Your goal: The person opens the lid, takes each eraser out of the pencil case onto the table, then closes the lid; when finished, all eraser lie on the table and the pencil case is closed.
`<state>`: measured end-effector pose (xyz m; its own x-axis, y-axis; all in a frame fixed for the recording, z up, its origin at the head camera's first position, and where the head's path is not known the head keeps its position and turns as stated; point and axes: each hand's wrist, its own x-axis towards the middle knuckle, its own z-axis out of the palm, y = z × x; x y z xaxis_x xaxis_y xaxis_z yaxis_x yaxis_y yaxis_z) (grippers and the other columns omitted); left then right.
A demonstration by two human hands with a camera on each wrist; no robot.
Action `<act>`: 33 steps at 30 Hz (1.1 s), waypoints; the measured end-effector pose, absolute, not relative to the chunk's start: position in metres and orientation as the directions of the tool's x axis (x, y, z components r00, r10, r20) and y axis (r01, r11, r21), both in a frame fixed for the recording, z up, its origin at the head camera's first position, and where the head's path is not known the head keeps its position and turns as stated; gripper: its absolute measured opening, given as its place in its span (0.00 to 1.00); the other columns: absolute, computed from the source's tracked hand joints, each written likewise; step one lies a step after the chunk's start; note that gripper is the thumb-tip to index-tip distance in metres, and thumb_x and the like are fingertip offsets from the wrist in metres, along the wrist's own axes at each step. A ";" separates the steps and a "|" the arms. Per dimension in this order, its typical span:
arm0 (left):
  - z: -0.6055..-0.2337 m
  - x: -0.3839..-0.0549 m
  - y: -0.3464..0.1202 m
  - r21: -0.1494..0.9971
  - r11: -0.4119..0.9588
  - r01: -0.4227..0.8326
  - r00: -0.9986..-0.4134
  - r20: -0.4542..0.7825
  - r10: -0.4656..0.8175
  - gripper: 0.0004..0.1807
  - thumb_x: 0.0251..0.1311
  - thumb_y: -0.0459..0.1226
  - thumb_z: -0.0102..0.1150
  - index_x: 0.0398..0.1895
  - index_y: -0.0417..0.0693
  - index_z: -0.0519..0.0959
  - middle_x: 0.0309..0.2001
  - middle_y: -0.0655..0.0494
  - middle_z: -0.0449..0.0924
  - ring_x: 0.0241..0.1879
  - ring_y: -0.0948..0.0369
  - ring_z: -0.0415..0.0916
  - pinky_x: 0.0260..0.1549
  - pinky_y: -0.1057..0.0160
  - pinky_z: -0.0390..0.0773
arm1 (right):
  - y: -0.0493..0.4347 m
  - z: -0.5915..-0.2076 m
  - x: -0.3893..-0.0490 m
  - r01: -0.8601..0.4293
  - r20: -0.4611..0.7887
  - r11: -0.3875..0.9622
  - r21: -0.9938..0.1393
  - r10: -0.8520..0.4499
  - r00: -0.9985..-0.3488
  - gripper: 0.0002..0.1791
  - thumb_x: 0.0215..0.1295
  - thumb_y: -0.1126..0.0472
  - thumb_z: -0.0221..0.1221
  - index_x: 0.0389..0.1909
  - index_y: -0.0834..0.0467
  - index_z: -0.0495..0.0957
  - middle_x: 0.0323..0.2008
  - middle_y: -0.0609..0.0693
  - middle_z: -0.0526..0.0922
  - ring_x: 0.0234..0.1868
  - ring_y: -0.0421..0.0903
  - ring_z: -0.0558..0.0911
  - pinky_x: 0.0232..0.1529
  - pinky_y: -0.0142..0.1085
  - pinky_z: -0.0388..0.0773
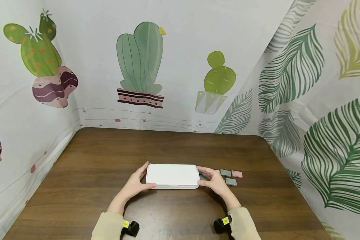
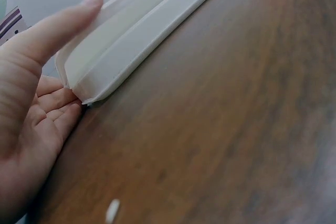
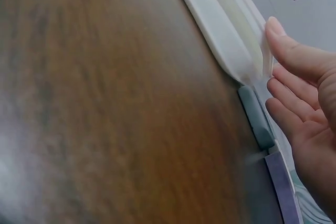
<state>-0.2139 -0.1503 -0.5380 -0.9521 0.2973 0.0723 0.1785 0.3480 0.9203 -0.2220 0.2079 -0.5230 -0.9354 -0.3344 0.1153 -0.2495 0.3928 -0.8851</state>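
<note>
A long white lidded box (image 1: 172,175) with rounded corners lies on the wooden table (image 1: 174,143), its long side facing me. At its left end, my left hand (image 1: 135,182) grips it, thumb at the front edge and fingers round the side. The right hand (image 1: 213,180) holds the other end in the same way, thumb near the front corner. In the left wrist view the box (image 2: 131,51) shows a pale upper part over a white base. The right wrist view has the right thumb (image 3: 286,45) against the upper rim.
Just right of the box lie several small flat blocks, among them a pink block (image 1: 237,174) and a grey-green block (image 1: 231,182). A purple block (image 3: 283,187) sits close under the right hand. Behind the table hangs a printed cloth (image 1: 180,66) with cacti and leaves.
</note>
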 end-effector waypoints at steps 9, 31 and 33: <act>-0.538 -0.214 -0.151 0.919 0.346 0.188 -0.948 0.078 0.307 0.58 0.45 0.39 0.77 0.75 0.33 0.50 0.74 0.32 0.52 0.70 0.39 0.59 0.70 0.47 0.63 | 0.207 -0.527 -0.222 -0.252 0.118 0.367 -0.895 -0.350 -0.929 0.38 0.53 0.63 0.71 0.65 0.68 0.69 0.66 0.64 0.71 0.69 0.60 0.69 0.69 0.50 0.66; -0.539 -0.216 -0.148 0.904 0.372 0.210 -0.950 0.099 0.296 0.56 0.41 0.38 0.80 0.72 0.31 0.57 0.71 0.29 0.56 0.70 0.37 0.59 0.68 0.47 0.66 | 0.206 -0.530 -0.216 -0.244 0.112 0.374 -0.895 -0.341 -0.933 0.36 0.58 0.61 0.68 0.67 0.65 0.68 0.67 0.62 0.71 0.68 0.59 0.69 0.69 0.49 0.67; -0.539 -0.216 -0.148 0.904 0.374 0.209 -0.951 0.098 0.295 0.56 0.41 0.38 0.80 0.72 0.31 0.57 0.71 0.29 0.57 0.69 0.37 0.59 0.68 0.47 0.66 | 0.206 -0.530 -0.216 -0.242 0.107 0.379 -0.893 -0.343 -0.933 0.36 0.58 0.60 0.67 0.67 0.64 0.68 0.67 0.61 0.71 0.68 0.59 0.69 0.70 0.49 0.67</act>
<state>-0.2156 -0.1480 -0.5389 -0.9505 0.2946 0.0985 0.2094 0.3737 0.9036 -0.2157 0.2063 -0.5300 -0.9333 -0.3427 0.1073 -0.2418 0.3787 -0.8934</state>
